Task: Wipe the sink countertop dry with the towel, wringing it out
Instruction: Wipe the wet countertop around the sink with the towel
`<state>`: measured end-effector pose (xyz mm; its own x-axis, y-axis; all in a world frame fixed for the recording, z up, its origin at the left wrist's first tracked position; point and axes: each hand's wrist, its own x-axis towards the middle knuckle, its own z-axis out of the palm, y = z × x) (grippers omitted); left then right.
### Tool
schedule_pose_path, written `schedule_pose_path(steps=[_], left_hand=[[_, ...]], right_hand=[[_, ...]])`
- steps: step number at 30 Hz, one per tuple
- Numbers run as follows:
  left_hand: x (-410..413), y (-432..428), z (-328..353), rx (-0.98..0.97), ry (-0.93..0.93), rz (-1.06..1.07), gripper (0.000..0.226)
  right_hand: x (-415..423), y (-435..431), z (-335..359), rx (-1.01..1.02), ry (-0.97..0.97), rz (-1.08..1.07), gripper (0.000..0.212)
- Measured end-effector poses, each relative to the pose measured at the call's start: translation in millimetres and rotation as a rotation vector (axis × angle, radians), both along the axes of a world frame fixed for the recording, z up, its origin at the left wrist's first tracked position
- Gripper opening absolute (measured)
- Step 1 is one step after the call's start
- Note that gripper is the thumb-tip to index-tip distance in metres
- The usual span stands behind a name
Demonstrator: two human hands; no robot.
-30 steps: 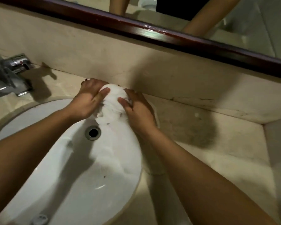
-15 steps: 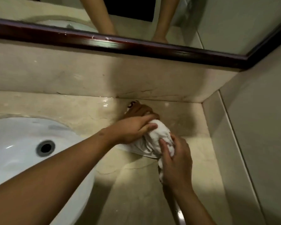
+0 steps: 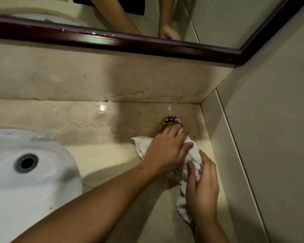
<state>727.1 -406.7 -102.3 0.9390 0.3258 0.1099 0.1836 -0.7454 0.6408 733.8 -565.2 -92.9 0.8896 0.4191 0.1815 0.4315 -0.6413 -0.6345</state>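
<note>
The white towel (image 3: pixel 194 155) lies bunched on the beige marble countertop (image 3: pixel 102 151), near the right corner. My left hand (image 3: pixel 165 151) presses down on its left part with the fingers stretched forward and the thumb laid against the bunch. My right hand (image 3: pixel 203 188) holds the towel's near end, fingers curved over it. A tail of cloth hangs out below the right palm. A corner of the towel spreads flat to the left of my left hand.
The white sink basin (image 3: pixel 42 199) with its drain (image 3: pixel 26 163) fills the lower left. A small dark patterned object (image 3: pixel 171 119) lies just beyond my left fingertips. The side wall (image 3: pixel 253 137) closes the right, and the mirror frame (image 3: pixel 112 41) runs above the backsplash. Water glints near the backsplash.
Both hands carried the towel from over the sink to the right corner of the countertop. The towel has come down onto the surface and my left hand has flattened on it.
</note>
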Motion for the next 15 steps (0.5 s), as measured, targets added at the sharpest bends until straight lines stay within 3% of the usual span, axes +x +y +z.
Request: schedule_pose_path(steps=[6,8,15], left_hand=[[23,-28,-8,-0.023,-0.166,-0.392,0.041],[34,-32,-9,0.048,-0.219,-0.44,0.036],[83,15,-16,0.053,-0.135,-0.389,0.04]], right_hand=[[-17,-36,-21,-0.093,-0.361,-0.302,0.036],[-15,-36,-24,-0.094,-0.406,-0.247,0.038],[34,8,-18,0.088,-0.14,-0.06,0.044]])
